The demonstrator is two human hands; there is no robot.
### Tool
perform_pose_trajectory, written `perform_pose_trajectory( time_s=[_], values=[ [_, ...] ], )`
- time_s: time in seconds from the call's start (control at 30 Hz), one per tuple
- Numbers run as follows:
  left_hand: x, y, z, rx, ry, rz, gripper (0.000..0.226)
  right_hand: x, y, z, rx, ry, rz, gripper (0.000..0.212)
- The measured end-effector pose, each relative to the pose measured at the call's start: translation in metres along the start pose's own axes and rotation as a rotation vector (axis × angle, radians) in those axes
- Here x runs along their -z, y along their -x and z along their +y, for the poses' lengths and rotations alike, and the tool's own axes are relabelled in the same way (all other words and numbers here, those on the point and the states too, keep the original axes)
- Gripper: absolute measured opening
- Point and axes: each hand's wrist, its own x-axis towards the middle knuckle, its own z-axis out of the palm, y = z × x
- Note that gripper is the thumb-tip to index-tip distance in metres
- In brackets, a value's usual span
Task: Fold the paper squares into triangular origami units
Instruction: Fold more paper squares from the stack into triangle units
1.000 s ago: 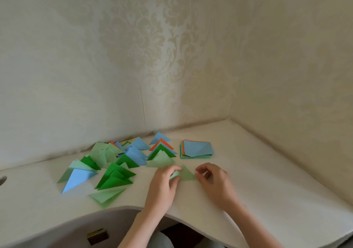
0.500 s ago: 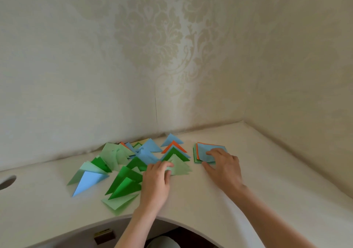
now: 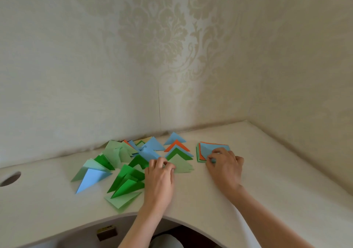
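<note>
Here, folded triangles [image 3: 122, 163] litter a white desk [image 3: 267, 190] below wallpaper [image 3: 152, 37].

I see two walls [image 3: 95, 56] meeting in a corner at the right, both papered in pale cream with a faint floral pattern. A thin vertical seam [image 3: 159, 104] runs down the paper near the middle. Soft daylight falls evenly on them. Below sits a cream tabletop [image 3: 277, 171] pushed into the corner, its near edge cut in a curve. A round cable hole [image 3: 10, 179] lies at its left edge.
</note>
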Motion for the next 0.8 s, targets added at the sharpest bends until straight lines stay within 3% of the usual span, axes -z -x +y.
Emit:
perform_pose_trajectory(
  time_s=[0.2, 0.47, 0.63, 0.8],
  values=[
    [0.004, 0.0, -0.001, -0.012, -0.012, 0.005, 0.012, 0.012, 0.001, 0.007, 0.054, -0.049, 0.134, 0.006],
    [0.017, 0.007, 0.007, -0.104, 0.111, 0.046, 0.014, 0.05, 0.029, 0.039, 0.238, -0.063, 0.329, 0.006],
    [0.018, 0.011, 0.034, -0.101, 0.336, -0.02, 0.02, 0.05, 0.054, 0.046, 0.339, -0.05, 0.307, 0.003],
    [0.011, 0.014, 0.065, -0.143, 0.539, -0.262, 0.024, 0.047, 0.069, 0.049, 0.382, -0.085, 0.183, 0.003]
  ],
)
